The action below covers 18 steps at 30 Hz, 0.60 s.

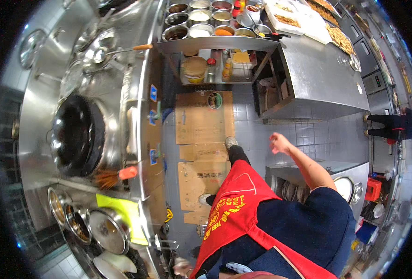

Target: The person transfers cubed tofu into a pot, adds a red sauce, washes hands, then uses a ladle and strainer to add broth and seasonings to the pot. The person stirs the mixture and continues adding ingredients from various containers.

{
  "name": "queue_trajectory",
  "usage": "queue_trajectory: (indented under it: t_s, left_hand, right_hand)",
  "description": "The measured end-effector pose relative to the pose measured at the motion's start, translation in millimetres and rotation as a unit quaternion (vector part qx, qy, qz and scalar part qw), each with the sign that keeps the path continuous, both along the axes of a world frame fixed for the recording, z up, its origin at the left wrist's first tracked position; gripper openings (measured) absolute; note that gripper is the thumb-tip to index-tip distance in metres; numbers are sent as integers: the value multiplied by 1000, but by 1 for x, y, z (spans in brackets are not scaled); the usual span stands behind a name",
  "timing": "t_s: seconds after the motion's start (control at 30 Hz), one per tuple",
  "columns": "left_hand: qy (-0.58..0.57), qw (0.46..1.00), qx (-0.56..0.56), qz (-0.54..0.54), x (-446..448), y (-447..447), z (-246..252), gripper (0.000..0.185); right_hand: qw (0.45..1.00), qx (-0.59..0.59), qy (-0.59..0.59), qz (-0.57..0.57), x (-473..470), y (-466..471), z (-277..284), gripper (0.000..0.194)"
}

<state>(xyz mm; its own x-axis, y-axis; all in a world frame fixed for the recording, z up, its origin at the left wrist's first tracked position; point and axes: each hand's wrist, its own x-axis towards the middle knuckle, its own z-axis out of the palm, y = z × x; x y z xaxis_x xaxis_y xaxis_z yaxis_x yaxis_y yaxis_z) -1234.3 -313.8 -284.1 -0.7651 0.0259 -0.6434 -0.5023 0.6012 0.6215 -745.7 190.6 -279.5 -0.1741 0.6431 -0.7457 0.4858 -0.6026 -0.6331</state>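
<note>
My right hand (279,143) is held out over the grey tiled floor, fingers loosely bent and a little apart, with nothing visible in it. It is between the steel worktable (321,76) and a lower steel counter (359,168). My left hand (183,268) is low at the bottom edge, blurred and partly cut off, beside the stove front; whether it holds anything cannot be told. A red apron (241,205) covers my front. Left of me, a black wok (73,136) sits on the steel range, with a bamboo wok brush (108,178) beside it and a ladle (122,50) farther up.
Flattened cardboard (204,118) lies on the floor by my feet. A steel rack of seasoning tubs (223,31) stands ahead, with trays of food (342,38) at upper right. A yellow-green cloth (122,216) and lidded pots (106,230) are at lower left. Another person (397,125) stands far right.
</note>
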Motion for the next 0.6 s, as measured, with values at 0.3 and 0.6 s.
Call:
queue_trajectory:
  t_s: [0.3, 0.6]
  left_hand:
    - [-122, 935, -196, -270, 121, 108, -29, 46]
    - [-46, 969, -119, -212, 136, 221, -19, 56]
  right_hand:
    - [860, 407, -192, -239, 76, 489, 45, 39]
    - [935, 176, 118, -284, 146, 645, -10, 15]
